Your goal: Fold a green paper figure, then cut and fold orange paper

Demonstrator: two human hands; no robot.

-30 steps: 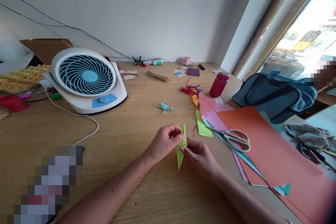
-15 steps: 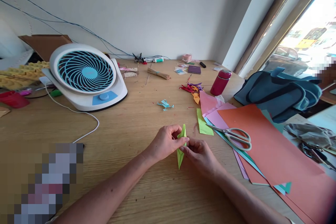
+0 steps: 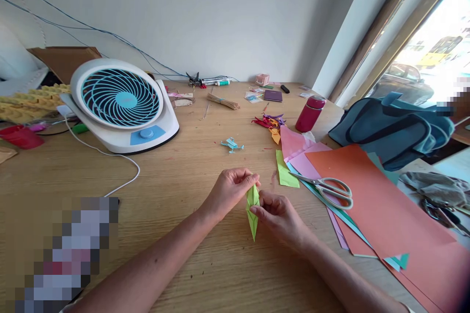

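A narrow piece of folded yellow-green paper [image 3: 253, 200] is held upright between my hands above the wooden table [image 3: 176, 254]. My left hand [image 3: 235, 188] pinches its upper end, thumb in front, hiding the tip. Lower down, my right hand [image 3: 281, 215] grips the right edge of the paper between thumb and fingers. The paper's pointed lower end hangs free, with crease lines on its face. Beyond my hands lies a small light-blue folded paper figure [image 3: 232, 145]. A flat yellow-green paper piece [image 3: 286, 170] rests to the right of my hands.
Scissors [image 3: 332, 193] lie on stacked coloured sheets [image 3: 382, 205] at the right. A white fan [image 3: 150, 142] stands at the left, its cord crossing the table. Behind the sheets are a red bottle [image 3: 310, 115], folded paper pieces [image 3: 273, 124] and a blue bag [image 3: 382, 124].
My left hand has shifted up to the paper's top end, uncovering more of its front. The paper has turned slightly, and its lower point sits a little lower. My right hand keeps its grip.
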